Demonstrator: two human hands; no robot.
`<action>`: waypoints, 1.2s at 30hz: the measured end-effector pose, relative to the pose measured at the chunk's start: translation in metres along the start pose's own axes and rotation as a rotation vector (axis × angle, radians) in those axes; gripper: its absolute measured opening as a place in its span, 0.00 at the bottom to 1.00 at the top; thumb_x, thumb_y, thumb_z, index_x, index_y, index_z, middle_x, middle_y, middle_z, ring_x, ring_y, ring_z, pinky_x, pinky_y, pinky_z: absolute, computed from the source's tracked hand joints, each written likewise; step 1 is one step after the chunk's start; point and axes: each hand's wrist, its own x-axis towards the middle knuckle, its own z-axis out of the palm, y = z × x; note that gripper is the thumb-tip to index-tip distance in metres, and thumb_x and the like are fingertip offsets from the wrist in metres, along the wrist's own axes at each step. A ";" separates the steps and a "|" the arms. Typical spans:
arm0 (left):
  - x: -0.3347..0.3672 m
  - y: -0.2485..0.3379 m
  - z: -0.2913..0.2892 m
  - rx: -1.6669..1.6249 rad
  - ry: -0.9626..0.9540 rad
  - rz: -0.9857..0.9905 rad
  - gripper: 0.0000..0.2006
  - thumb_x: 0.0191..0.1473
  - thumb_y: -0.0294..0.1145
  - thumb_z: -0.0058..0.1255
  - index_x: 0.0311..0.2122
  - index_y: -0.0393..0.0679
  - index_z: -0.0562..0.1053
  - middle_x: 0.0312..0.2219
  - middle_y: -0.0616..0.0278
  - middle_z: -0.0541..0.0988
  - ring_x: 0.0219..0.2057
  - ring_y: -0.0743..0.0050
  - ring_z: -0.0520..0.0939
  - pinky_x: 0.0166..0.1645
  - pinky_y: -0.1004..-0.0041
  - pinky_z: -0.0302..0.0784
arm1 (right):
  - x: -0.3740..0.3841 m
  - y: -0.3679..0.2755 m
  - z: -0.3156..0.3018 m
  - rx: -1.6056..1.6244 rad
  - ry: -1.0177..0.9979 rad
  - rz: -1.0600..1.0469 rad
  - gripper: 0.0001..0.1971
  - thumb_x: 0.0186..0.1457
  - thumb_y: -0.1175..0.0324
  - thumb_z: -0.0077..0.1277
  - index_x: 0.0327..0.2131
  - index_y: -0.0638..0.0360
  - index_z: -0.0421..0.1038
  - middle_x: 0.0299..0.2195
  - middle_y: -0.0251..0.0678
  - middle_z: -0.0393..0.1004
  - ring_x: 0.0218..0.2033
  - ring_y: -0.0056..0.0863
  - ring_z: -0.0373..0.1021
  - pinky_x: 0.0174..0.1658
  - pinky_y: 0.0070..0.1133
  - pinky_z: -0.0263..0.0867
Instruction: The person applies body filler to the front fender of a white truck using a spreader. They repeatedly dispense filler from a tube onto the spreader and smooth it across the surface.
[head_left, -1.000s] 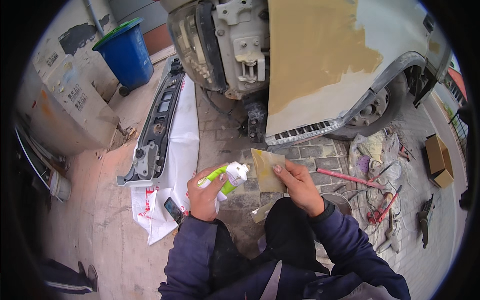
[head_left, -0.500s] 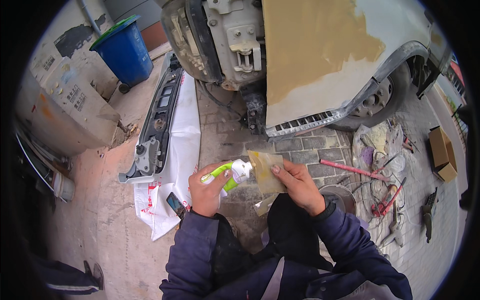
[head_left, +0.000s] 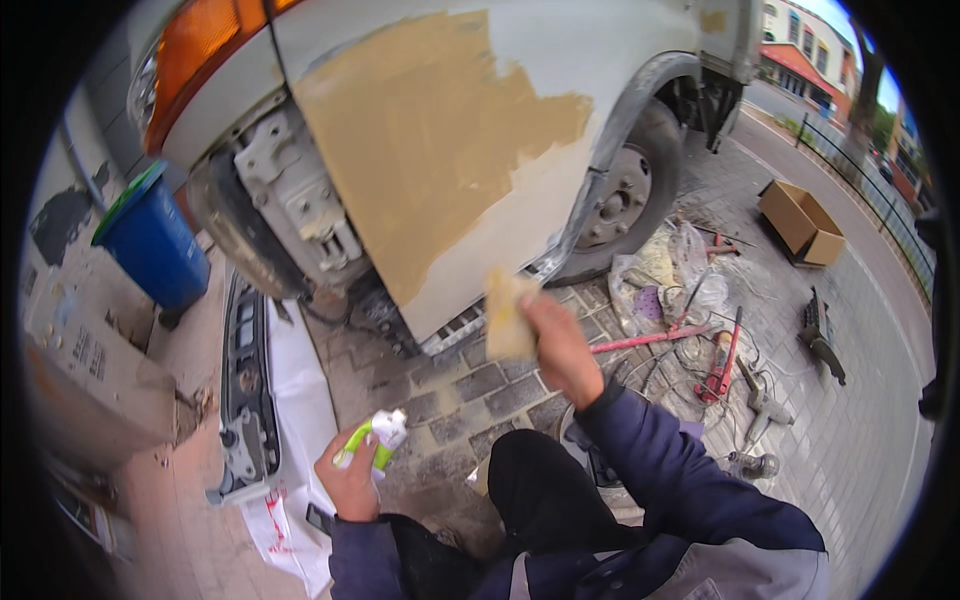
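Observation:
My left hand (head_left: 349,474) is wrapped round a white and lime-green squeeze tube (head_left: 384,436), its nozzle end pointing up and to the right. In my right hand (head_left: 563,347), raised higher, is a flat, yellowish putty spreader (head_left: 508,315) pinched at its right edge. Motion blurs the spreader and the fingers on it. Behind it stands the pale vehicle panel (head_left: 500,215), largely coated with a tan layer (head_left: 420,140). Whether the spreader touches the panel's lower part, I cannot tell; it seems apart from it.
A wheel (head_left: 625,190) sits right of the panel. Tools, including a heat gun (head_left: 768,412) and a red bar (head_left: 650,340), lie on the paving at right, near a cardboard box (head_left: 800,225). At left are a long dark bumper part (head_left: 245,380) on white sheeting (head_left: 300,390) and a blue bin (head_left: 155,240).
My hands have drawn apart: the right lifts the spreader toward the panel, while the left has moved down and left with the tube. The view has tilted up and turned right.

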 end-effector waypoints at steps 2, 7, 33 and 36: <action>0.000 -0.001 -0.001 -0.011 0.000 -0.009 0.14 0.61 0.23 0.66 0.50 0.28 0.85 0.41 0.55 0.88 0.41 0.74 0.85 0.52 0.73 0.80 | 0.054 -0.037 -0.027 -0.056 0.086 -0.249 0.18 0.79 0.63 0.47 0.57 0.70 0.76 0.50 0.38 0.83 0.47 0.24 0.79 0.52 0.26 0.77; 0.001 -0.003 -0.005 -0.046 -0.003 -0.026 0.14 0.60 0.22 0.66 0.49 0.27 0.85 0.41 0.54 0.89 0.41 0.72 0.86 0.52 0.72 0.81 | 0.161 -0.118 -0.067 -0.017 0.303 -0.411 0.18 0.79 0.65 0.44 0.58 0.71 0.75 0.49 0.38 0.83 0.47 0.26 0.80 0.52 0.26 0.75; 0.007 -0.015 0.004 -0.035 -0.076 -0.043 0.13 0.59 0.23 0.68 0.48 0.28 0.85 0.40 0.55 0.89 0.40 0.72 0.86 0.51 0.71 0.81 | 0.222 -0.131 -0.062 -0.168 0.469 -0.569 0.18 0.79 0.62 0.46 0.48 0.70 0.80 0.36 0.33 0.83 0.33 0.18 0.73 0.38 0.24 0.70; 0.006 -0.013 -0.002 -0.025 -0.059 -0.046 0.13 0.60 0.23 0.68 0.48 0.28 0.85 0.40 0.54 0.89 0.41 0.72 0.86 0.51 0.71 0.81 | 0.245 -0.130 -0.069 -0.258 0.548 -0.552 0.17 0.76 0.64 0.48 0.48 0.73 0.80 0.36 0.40 0.83 0.33 0.29 0.75 0.42 0.28 0.72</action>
